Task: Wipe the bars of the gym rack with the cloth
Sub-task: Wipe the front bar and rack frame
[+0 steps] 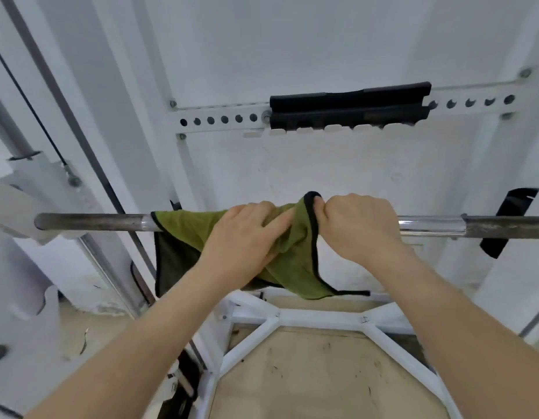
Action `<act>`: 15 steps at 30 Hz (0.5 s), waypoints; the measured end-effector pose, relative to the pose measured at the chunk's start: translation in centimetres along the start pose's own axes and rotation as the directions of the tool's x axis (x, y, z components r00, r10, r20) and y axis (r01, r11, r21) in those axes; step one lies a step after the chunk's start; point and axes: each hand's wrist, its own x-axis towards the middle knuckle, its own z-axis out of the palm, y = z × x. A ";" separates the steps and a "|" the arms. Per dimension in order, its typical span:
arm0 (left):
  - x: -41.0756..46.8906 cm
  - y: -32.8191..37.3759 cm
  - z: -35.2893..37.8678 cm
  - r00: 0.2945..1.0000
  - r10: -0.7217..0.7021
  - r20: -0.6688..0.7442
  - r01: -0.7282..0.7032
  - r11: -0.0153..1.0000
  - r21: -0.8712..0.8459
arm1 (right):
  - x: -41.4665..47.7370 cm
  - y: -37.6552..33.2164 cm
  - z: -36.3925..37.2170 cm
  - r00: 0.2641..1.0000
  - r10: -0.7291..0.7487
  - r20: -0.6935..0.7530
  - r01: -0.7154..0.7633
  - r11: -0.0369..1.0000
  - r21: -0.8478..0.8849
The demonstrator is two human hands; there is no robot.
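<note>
Long grey metal bar of the gym rack, horizontal, running from left to right across the middle of the view, with a shiny chrome part at the right of the hands. Over its middle, green cloth with a black hem, draped across the top of the bar and hanging down on the near side, one pointed corner lowest at the right.

Left hand laid on the cloth on top of the bar, fingers bent over the fabric and closed around it, bunching folds toward the right. Right hand just beside, almost touching the left one, curled into a fist over the bar, with the upper hem of the cloth pinched at the thumb side and lifted into a small loop. Both forearms bare, reaching in from the near edge.

Farther away, on the white wall, white flat rail with a row of round holes, horizontal, and around its middle a black padded sleeve. At the right, behind the bar, black strap, hanging tilted. At the left, thin black cable running diagonally beside the white upright post. Below the hands, white welded tube frame over a pale wooden board with dark marks.
</note>
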 end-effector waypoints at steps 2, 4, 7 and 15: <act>-1.9 -3.3 -0.7 0.991 -0.122 0.058 0.119 0.992 0.046 | -0.2 0.2 0.1 1.000 -0.003 -0.008 0.003 0.999 -0.034; -2.4 -5.7 -2.0 0.940 -0.303 0.159 0.302 0.953 0.030 | -0.2 0.3 0.0 1.000 0.000 -0.003 0.000 0.998 -0.064; -1.4 -7.4 -3.2 0.823 -0.348 0.450 0.407 0.912 -0.039 | 0.1 -0.5 0.3 1.000 0.008 0.016 -0.007 0.997 -0.076; 2.3 2.1 -0.7 0.962 -0.206 0.177 0.192 0.977 0.092 | 0.1 -0.6 0.9 0.999 0.031 0.045 -0.022 0.982 -0.186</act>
